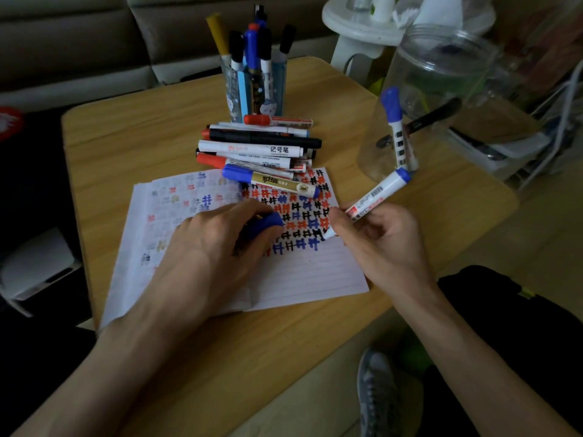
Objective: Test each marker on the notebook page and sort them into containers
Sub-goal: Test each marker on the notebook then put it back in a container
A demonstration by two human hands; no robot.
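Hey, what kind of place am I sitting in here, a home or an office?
Most likely a living room at home: a padded sofa stands behind the small wooden table, a white side stand sits beside it, and a sneaker rests on the floor.

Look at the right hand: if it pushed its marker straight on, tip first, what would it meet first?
Probably the notebook page, beside the lowest blue marks; the marker in the right hand has its tip almost on it, though depth is unclear. The left hand lies beyond.
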